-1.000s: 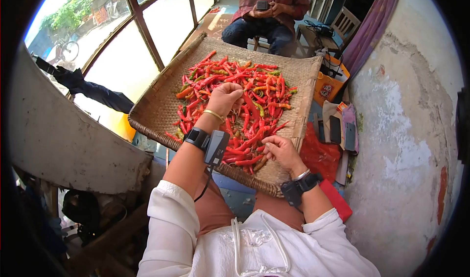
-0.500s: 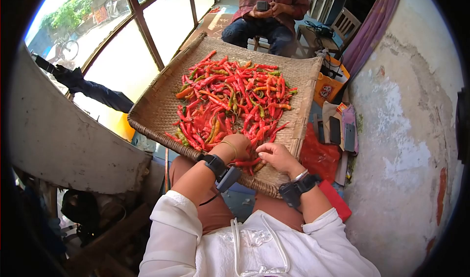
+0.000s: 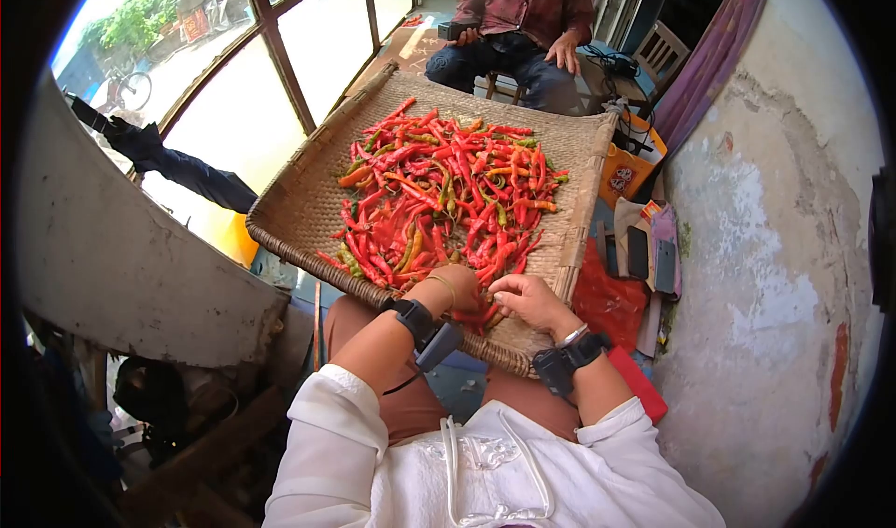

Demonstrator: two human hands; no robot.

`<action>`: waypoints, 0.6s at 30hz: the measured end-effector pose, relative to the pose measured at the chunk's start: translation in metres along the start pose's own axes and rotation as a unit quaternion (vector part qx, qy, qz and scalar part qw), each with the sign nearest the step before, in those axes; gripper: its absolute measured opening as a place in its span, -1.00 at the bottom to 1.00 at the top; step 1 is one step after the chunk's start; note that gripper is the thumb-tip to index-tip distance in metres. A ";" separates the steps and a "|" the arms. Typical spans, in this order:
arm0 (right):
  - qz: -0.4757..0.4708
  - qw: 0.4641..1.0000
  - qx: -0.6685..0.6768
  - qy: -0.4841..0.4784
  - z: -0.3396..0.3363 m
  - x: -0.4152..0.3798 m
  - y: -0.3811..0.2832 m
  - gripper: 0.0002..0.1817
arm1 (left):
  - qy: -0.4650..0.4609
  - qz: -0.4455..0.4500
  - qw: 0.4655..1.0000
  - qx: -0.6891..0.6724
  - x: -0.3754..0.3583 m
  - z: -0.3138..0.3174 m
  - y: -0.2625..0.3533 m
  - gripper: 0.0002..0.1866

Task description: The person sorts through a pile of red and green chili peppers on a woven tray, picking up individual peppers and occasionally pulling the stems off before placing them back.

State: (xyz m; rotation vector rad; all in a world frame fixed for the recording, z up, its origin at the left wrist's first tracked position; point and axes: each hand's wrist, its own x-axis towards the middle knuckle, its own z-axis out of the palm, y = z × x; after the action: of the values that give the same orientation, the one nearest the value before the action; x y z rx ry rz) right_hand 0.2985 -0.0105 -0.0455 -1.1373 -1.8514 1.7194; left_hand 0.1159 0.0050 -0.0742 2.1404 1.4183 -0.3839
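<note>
A woven basket tray rests over my knees, with a heap of chili peppers on it, mostly red, some orange or green. Near the tray's front rim, my left hand is curled low over the peppers, its fingertips hidden behind its back. Close beside it, my right hand is closed in a pinch, thumb and forefinger pointing toward the left hand. Whatever either hand grips is too small or too covered to name. A few red chilies lie just below both hands.
Opposite me sits a person holding a small dark device. At right, an orange bag, phones and a red plastic bag lie beside the peeling wall. A folded umbrella leans at left by the window.
My left hand has shifted slightly right, nearer my right hand, which has hardly moved. Across from me, the person's hands have parted: one keeps the device, the other rests on a thigh.
</note>
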 end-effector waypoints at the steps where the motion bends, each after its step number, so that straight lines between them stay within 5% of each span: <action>1: 0.000 1.000 0.000 0.000 0.000 0.000 0.001 -0.82 | -0.001 0.026 0.999 -0.021 0.000 0.002 0.000 -0.70; 5: -0.003 1.000 0.008 0.021 0.000 0.002 0.004 -0.82 | 0.035 0.091 0.991 -0.087 -0.003 0.007 0.002 -0.79; 12: -0.001 0.999 -0.010 0.037 0.000 -0.001 -0.003 -0.82 | 0.089 0.066 0.986 -0.125 -0.006 0.006 0.002 -0.76; 16: -0.001 0.999 0.008 0.036 0.000 -0.001 -0.001 -0.81 | 0.183 0.078 0.957 -0.211 -0.010 0.001 -0.002 -0.63; 18: 0.024 0.998 0.008 0.049 0.000 -0.002 -0.005 -0.80 | 0.239 0.069 0.894 -0.373 -0.016 -0.004 0.002 -0.73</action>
State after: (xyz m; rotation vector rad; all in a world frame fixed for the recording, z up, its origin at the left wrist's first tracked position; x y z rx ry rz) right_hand 0.2978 -0.0113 -0.0402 -1.2457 -1.7622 1.6710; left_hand 0.1112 -0.0055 -0.0621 1.7035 1.3357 0.6953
